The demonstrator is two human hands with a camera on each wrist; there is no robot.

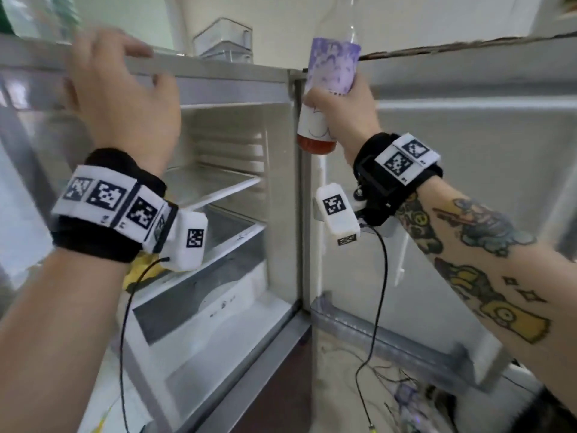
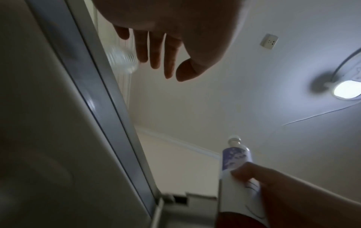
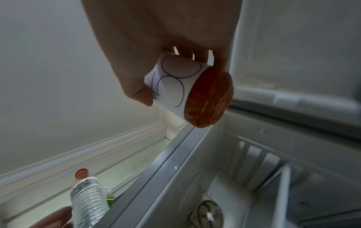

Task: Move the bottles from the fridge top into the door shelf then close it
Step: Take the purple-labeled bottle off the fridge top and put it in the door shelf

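My right hand [image 1: 340,104] grips a bottle [image 1: 332,67] with a purple and white label and orange liquid. It holds the bottle upright in front of the fridge's top edge, by the hinge side of the open door. The bottle's orange base [image 3: 210,98] shows in the right wrist view. A clear ribbed water bottle [image 3: 87,199] with an orange cap stands on the fridge top [image 1: 162,62] at the left, blurred in the head view [image 1: 40,17]. My left hand [image 1: 150,65] reaches over the top edge beside it, its fingers [image 2: 154,61] straight and holding nothing.
The fridge stands open with bare glass shelves [image 1: 212,182]. The door's lower shelf [image 1: 390,342] runs below my right forearm. A clear plastic container [image 1: 223,39] sits further back on the fridge top. Something green [image 3: 110,199] lies behind the water bottle. Cables [image 1: 390,385] trail on the floor.
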